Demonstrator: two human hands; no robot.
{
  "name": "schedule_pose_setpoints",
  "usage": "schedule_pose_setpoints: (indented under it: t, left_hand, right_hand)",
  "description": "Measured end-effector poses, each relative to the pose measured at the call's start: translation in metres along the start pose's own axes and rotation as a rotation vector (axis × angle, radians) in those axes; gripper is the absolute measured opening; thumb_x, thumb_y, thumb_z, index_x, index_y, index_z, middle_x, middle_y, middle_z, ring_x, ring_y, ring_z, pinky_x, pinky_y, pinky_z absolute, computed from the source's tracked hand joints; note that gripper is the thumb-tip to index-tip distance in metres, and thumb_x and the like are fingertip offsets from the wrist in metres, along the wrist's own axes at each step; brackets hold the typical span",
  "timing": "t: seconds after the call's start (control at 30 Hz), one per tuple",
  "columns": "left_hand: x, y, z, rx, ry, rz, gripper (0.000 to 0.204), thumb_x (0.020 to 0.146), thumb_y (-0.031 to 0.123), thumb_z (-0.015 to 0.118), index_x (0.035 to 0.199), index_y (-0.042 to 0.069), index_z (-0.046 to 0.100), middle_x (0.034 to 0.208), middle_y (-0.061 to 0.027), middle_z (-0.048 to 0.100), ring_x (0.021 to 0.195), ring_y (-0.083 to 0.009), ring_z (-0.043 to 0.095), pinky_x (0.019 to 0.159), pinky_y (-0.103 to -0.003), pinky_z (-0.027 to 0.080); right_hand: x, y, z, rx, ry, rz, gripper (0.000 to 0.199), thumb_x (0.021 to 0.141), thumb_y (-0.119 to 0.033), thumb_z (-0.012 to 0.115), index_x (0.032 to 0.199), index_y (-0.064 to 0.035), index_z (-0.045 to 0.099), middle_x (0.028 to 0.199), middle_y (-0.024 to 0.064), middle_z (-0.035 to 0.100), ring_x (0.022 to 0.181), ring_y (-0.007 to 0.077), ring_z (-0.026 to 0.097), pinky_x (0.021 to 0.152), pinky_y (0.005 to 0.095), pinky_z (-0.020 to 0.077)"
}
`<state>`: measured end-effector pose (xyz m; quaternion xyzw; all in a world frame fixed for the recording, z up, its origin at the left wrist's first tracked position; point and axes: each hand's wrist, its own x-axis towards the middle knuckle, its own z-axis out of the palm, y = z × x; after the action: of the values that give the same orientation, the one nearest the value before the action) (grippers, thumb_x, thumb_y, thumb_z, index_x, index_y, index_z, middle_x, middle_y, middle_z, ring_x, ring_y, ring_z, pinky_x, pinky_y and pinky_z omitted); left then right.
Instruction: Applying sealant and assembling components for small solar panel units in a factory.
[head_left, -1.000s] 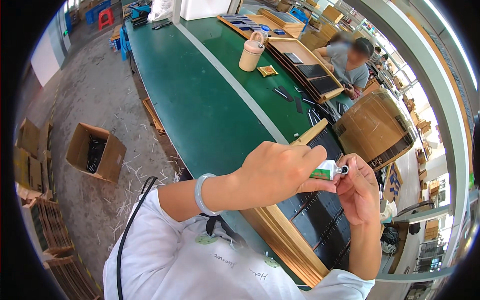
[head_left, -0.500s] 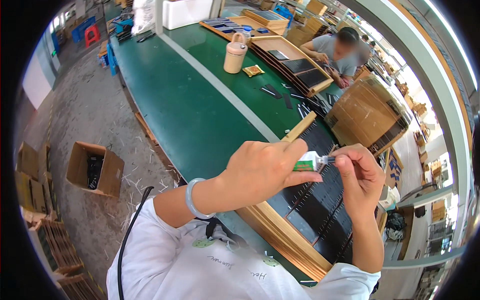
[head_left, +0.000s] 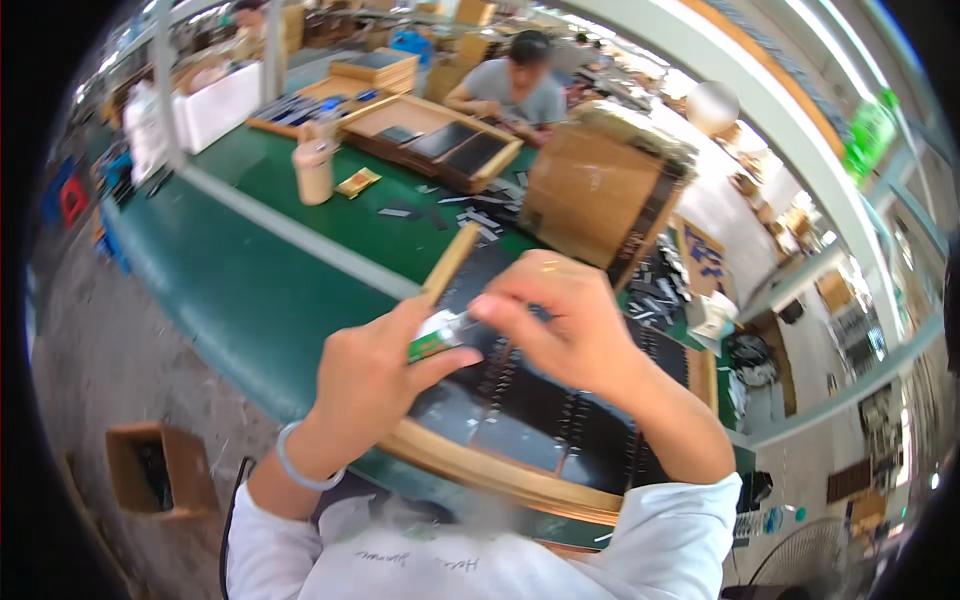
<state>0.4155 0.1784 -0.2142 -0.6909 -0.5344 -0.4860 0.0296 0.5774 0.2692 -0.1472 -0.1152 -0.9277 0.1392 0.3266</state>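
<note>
My left hand (head_left: 365, 365) is closed round a small white-and-green squeeze tube (head_left: 432, 344), its narrow end pointing right. A pale bracelet circles that wrist. At the narrow end, my right hand (head_left: 560, 315) has its thumb and fingers closed on the tip; motion blur and the fingers hide much of it. Both hands are over a wooden-framed tray (head_left: 500, 478) on the table's near side. Dark, glossy panels (head_left: 525, 430) fill the tray, with rows of small pale marks along their seams.
On the green table (head_left: 230, 275) stand a beige lidded cup (head_left: 313, 175) and a gold packet (head_left: 358, 182). Dark strips (head_left: 485, 215) lie before a large cardboard box (head_left: 600, 190). Across the table, a person (head_left: 515, 90) sits behind wooden trays (head_left: 430, 140). An open carton (head_left: 165, 470) is on the floor.
The view has swung right, so table items sit further left. My right hand has turned over the tube's tip, its back now facing up. The tube remains in my left hand.
</note>
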Motion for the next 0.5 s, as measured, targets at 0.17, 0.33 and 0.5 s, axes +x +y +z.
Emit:
schedule_pose_setpoints:
  t: [0.17,0.33,0.5]
  left_hand:
    - [0.001,0.009,0.001,-0.058,-0.009,-0.109,0.036,0.068,0.032,0.073,0.082,0.005,0.055,0.063,-0.0117,0.055,0.055,-0.0308,0.055,0.046,-0.034,0.042]
    - [0.001,0.018,0.003,-0.091,-0.011,-0.039,0.037,0.068,0.032,0.073,0.082,0.004,0.054,0.061,-0.012,0.054,0.054,-0.0307,0.055,0.046,-0.033,0.042]
    - [0.006,0.026,0.006,-0.038,-0.055,0.02,0.037,0.068,0.034,0.073,0.079,0.005,0.053,0.06,-0.0111,0.055,0.052,-0.0299,0.055,0.045,-0.033,0.042]
  right_hand:
    - [-0.009,0.001,-0.007,0.006,-0.048,-0.15,0.022,0.073,-0.008,0.066,0.094,-0.007,0.058,0.08,0.0076,0.058,0.074,0.0246,0.056,0.066,0.0338,0.0437]
    - [-0.013,-0.007,-0.016,-0.131,-0.019,-0.254,0.014,0.074,-0.012,0.064,0.086,-0.0065,0.058,0.071,0.0072,0.054,0.068,0.0256,0.052,0.063,0.0359,0.0416]
    - [-0.021,-0.015,-0.03,-0.326,-0.301,0.029,0.019,0.079,-0.024,0.062,0.073,-0.0067,0.056,0.062,0.0041,0.05,0.062,0.0238,0.05,0.06,0.0354,0.0396]
